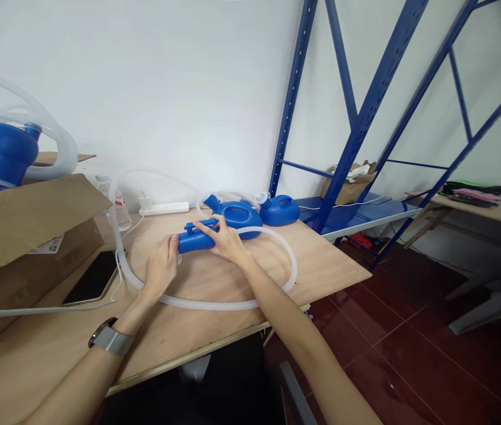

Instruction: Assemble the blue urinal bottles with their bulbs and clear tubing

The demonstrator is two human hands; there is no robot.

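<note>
Both hands are on a blue plastic cylinder (195, 241) with a thin bar along its top, lying sideways just over the wooden table. My left hand (162, 268) closes around its left end, fingers partly hidden. My right hand (227, 241) grips its right end, with fingers on the bar. A translucent hose (215, 305) loops around in front of the hands and passes under both forearms; where it joins the cylinder I cannot tell. Just behind the cylinder stands a blue handled bottle (245, 213) with an angled neck. A second blue bottle (282, 211) is to its right.
At left, a cardboard box (33, 230) holds another blue container (0, 154) and coiled hose. Beside it lie a phone (93, 276) and a white cable. A clear bottle (120, 209) and power strip (166, 208) are by the wall. A blue metal rack (350, 139) stands right of the table.
</note>
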